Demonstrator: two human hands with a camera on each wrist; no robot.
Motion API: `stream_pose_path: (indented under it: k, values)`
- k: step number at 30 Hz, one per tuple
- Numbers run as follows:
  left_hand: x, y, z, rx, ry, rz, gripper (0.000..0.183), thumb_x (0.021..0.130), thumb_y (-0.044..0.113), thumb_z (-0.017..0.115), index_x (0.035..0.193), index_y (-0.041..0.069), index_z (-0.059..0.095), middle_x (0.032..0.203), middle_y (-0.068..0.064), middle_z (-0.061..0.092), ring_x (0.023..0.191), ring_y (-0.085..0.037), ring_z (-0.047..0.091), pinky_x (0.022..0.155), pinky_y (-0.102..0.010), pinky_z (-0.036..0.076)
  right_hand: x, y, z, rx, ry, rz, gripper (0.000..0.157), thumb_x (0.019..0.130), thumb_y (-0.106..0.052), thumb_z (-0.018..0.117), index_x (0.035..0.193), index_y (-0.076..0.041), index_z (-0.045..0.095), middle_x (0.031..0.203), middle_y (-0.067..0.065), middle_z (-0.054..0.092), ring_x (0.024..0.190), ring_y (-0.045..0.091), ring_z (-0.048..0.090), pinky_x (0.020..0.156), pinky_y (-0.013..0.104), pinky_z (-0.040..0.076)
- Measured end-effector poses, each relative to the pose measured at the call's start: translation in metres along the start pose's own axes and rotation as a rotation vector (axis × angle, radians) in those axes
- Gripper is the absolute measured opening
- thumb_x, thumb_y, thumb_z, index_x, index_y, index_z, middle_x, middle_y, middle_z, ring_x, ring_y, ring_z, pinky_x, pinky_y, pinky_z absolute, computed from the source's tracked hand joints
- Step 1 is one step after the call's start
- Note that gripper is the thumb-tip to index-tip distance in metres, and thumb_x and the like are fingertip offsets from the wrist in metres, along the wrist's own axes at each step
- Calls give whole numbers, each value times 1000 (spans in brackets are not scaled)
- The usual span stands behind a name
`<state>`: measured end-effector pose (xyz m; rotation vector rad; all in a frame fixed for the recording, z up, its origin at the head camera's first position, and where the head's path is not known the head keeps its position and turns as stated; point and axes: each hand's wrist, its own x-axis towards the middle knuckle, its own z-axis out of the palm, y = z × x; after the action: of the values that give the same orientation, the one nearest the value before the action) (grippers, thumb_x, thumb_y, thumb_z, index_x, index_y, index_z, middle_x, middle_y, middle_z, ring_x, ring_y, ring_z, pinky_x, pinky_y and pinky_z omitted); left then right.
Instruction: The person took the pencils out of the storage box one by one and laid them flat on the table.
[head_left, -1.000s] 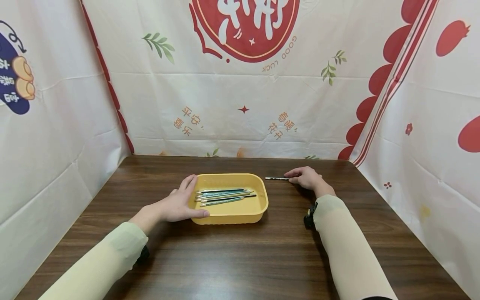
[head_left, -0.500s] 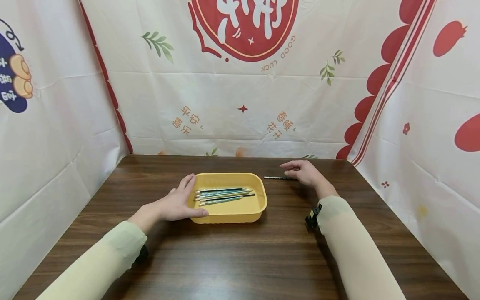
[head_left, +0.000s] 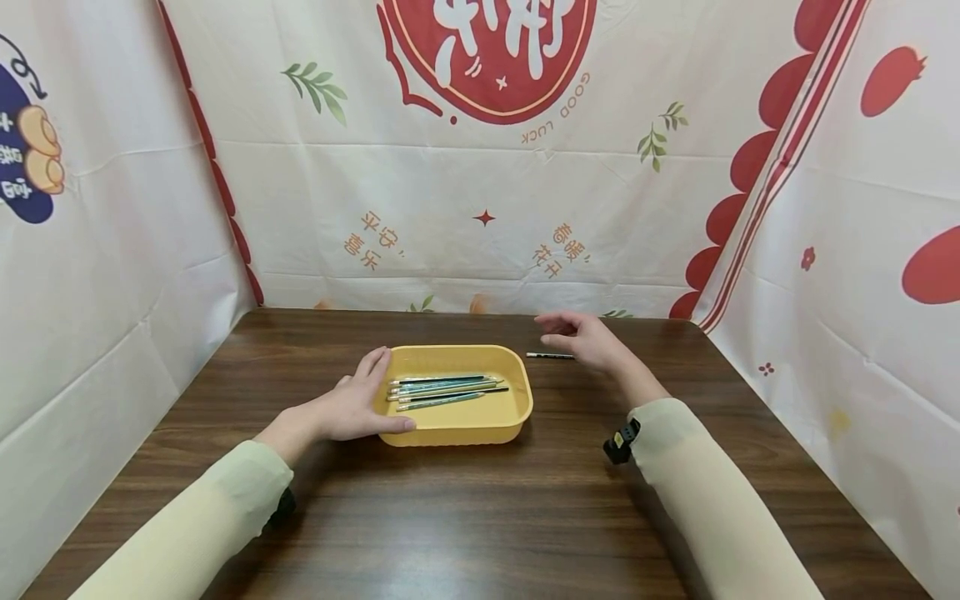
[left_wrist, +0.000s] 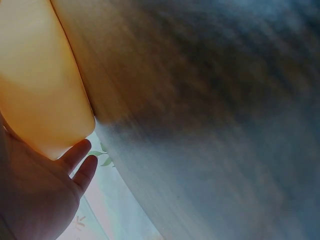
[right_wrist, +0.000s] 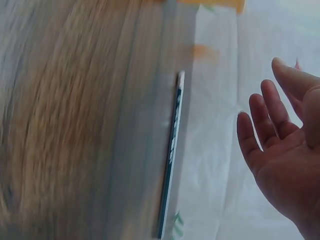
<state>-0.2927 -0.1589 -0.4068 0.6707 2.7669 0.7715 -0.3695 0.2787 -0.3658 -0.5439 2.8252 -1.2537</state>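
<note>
In the head view, a shallow yellow plastic basin (head_left: 457, 437) holds several green, dark and gold-toned pencils (head_left: 442, 388) lying roughly side by side. My left hand (head_left: 352, 406) rests against its left end, thumb over the near rim and straight fingers at the far corner; the left wrist view has two fingertips (left_wrist: 85, 172) beside the yellow wall. To the right of the basin lies one dark patterned pencil (head_left: 550, 356) with a white end, seen full length in the right wrist view. My right hand (head_left: 588, 340) hovers over that pencil's right part, holding nothing, fingers loosely extended.
The dark wood table (head_left: 450, 517) runs under both arms. White printed cloth (head_left: 480, 275) hangs behind it and along both sides. Small black devices, such as the wrist camera (head_left: 622, 442), are strapped at the wrists.
My right hand has let go of the single pencil, lifted, and moved left over it toward the basin. The pencil stays on the table. My left hand and the basin have barely moved.
</note>
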Motion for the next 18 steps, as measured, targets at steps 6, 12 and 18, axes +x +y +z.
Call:
stream_pose_path:
  k: [6,12,18]
  values:
    - [0,0,0,-5,-1,-1,139,90,78,75,176,5,-5,185,-16,-9,159,-62,24,126,-71,32,1,-21,14,20,-39,-35,41,108,-25,73,147,-15,69,140,15,71,121,29,69,101,49,59]
    - [0,0,1,-1,1,2,139,90,78,75,176,4,-4,185,-16,-9,159,-61,25,126,-71,32,1,-43,30,43,-81,-95,36,108,-26,73,143,-18,72,133,10,73,113,25,68,98,51,59]
    - [-1,0,1,0,5,6,138,90,77,75,176,4,-4,184,-16,-8,159,-60,25,126,-71,31,2,-61,47,72,-103,-134,32,108,-22,73,140,-17,74,135,8,74,116,24,67,97,38,56]
